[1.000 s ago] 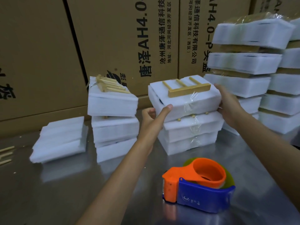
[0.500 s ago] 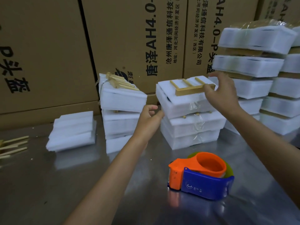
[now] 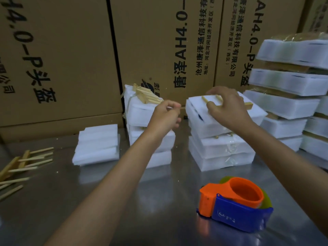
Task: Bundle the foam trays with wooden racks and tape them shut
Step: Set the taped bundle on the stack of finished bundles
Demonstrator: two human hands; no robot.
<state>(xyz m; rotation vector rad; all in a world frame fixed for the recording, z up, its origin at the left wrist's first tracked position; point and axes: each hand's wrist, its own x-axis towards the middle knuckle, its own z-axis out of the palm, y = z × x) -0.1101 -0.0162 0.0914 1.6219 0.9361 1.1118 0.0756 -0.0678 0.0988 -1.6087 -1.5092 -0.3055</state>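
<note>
head view: wooden rack point(image 3: 248, 105) atop foam trays point(image 3: 221, 132)

Glossy metal table point(image 3: 159, 219); matt foam trays point(image 3: 221, 150); wooden rack point(image 3: 248, 104).

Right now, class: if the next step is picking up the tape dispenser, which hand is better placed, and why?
Probably the right hand: the tape dispenser lies under the right forearm. The left hand pinches a thin stick further left, away from the dispenser, though the right rests on the wooden rack.

Single head cam, wide-angle, looks forward and down across counter point(image 3: 159, 219) toward cardboard boxes point(image 3: 62, 59) at back. Close range, forearms reach in from bottom edge.
</note>
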